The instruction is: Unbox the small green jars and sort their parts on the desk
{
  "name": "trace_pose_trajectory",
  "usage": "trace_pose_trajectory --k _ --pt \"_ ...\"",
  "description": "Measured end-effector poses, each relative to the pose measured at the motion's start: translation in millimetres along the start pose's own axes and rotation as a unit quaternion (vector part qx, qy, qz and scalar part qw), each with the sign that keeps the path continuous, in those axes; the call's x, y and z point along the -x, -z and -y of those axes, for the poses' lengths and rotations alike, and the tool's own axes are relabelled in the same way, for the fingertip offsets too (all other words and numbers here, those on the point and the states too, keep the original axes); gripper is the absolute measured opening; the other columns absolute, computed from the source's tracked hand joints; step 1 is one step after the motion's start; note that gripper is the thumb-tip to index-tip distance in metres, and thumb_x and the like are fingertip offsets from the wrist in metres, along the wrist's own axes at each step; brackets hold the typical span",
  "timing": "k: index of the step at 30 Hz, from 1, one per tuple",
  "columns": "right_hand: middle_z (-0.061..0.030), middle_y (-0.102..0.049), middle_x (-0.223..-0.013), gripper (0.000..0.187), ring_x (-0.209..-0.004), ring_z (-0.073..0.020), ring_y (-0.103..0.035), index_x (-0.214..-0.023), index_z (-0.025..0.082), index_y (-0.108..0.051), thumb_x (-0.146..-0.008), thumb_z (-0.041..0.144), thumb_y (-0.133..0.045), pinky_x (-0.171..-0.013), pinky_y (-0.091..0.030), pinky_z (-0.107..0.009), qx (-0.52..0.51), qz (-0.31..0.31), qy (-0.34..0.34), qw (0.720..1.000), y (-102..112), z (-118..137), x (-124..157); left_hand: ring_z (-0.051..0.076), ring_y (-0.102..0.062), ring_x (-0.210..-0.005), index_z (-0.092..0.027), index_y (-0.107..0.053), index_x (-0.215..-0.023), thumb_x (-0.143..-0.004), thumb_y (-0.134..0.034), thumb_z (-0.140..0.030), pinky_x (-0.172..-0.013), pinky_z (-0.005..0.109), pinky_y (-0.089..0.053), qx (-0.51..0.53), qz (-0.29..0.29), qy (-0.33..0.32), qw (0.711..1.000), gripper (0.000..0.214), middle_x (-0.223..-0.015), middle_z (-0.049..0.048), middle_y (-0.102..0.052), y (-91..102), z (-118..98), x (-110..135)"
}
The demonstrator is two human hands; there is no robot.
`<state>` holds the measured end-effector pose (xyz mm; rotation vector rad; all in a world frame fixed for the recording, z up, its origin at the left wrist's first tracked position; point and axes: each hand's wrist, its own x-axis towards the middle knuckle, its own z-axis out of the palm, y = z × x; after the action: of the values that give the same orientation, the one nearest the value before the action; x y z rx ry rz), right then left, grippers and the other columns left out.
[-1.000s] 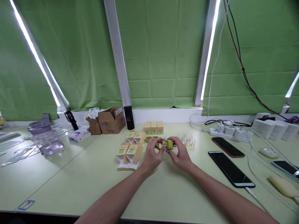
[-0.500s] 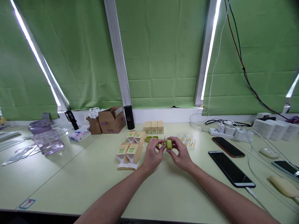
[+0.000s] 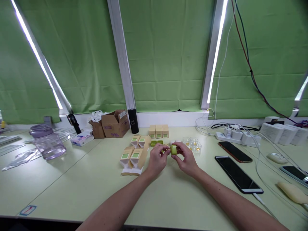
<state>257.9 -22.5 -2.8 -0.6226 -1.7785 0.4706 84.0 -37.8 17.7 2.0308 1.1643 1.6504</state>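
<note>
Both my hands meet over the middle of the pale green table [image 3: 72, 183]. My right hand [image 3: 185, 159] pinches a small green round case [image 3: 173, 149] between thumb and fingers. My left hand [image 3: 157, 159] is closed at the case's left side, its fingertips pinching a small tan piece there that I cannot make out. Just behind my hands lie more green pieces [image 3: 156, 143] and several small clear cups with yellow contents [image 3: 192, 143]. Left of my hands stand open tan cartons with green labels [image 3: 133, 156].
Three shut tan boxes [image 3: 158, 131] stand in a row behind, next to a black cylinder [image 3: 133, 121] and a brown cardboard box [image 3: 115, 123]. A clear purple jug [image 3: 47, 142] is far left. Two phones [image 3: 237, 175], a power strip [image 3: 234, 136] and cables lie right.
My hands stay in the same spot; the fingers have shifted slightly around the green case, turning it a little.
</note>
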Motion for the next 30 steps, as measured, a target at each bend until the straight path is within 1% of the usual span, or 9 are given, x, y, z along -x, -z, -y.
trace_pose_trajectory --k 6,12,19,24,30 --pt "-0.0091 -0.063 -0.114 0.038 -0.090 -0.0213 -0.065 -0.129 0.027 -0.059 -0.091 0.026 -0.064 -0.075 -0.064 -0.038 -0.001 -0.001 0.001 1.000 0 -1 1 0.017 -0.064 -0.076 -0.020 -0.076 -0.089 -0.089 -0.066 -0.022 -0.067 0.028 -0.051 0.012 -0.001 0.008 1.000 0.010 -0.087 0.0055 -0.069 -1.2 4 1" --pt "-0.0091 -0.063 -0.116 0.039 -0.089 -0.0203 -0.065 -0.130 0.027 -0.060 -0.091 0.024 -0.065 -0.074 -0.063 -0.037 -0.004 0.007 -0.007 1.000 0 -4 2 0.016 -0.064 -0.074 -0.019 -0.075 -0.083 -0.087 -0.069 -0.023 -0.067 0.027 -0.050 0.031 0.004 0.022 0.999 0.008 -0.083 0.0045 -0.068 -1.9 7 0" --pt "-0.0096 -0.064 -0.118 0.039 -0.088 -0.0201 -0.066 -0.130 0.027 -0.061 -0.091 0.025 -0.066 -0.074 -0.064 -0.037 -0.004 0.009 -0.014 1.000 1 -6 3 0.017 -0.065 -0.076 -0.019 -0.076 -0.082 -0.087 -0.070 -0.028 -0.069 0.028 -0.051 0.055 0.006 0.038 0.998 0.012 -0.082 0.0050 -0.069 -3.8 10 1" --pt "-0.0098 -0.065 -0.117 0.038 -0.088 -0.0205 -0.066 -0.129 0.027 -0.063 -0.090 0.027 -0.066 -0.073 -0.064 -0.037 -0.004 0.006 -0.014 1.000 1 -6 3 0.018 -0.065 -0.077 -0.020 -0.077 -0.080 -0.084 -0.071 -0.024 -0.069 0.029 -0.052 0.063 0.003 0.044 0.997 0.008 -0.082 0.0049 -0.069 -4.7 12 1" --pt "-0.0096 -0.066 -0.119 0.039 -0.085 -0.0190 -0.066 -0.128 0.027 -0.064 -0.089 0.024 -0.068 -0.072 -0.064 -0.036 -0.010 0.003 -0.024 1.000 2 -7 4 0.018 -0.065 -0.077 -0.020 -0.076 -0.078 -0.082 -0.073 -0.022 -0.070 0.030 -0.052 0.080 0.002 0.050 0.995 0.006 -0.081 0.0045 -0.069 -5.4 14 1"
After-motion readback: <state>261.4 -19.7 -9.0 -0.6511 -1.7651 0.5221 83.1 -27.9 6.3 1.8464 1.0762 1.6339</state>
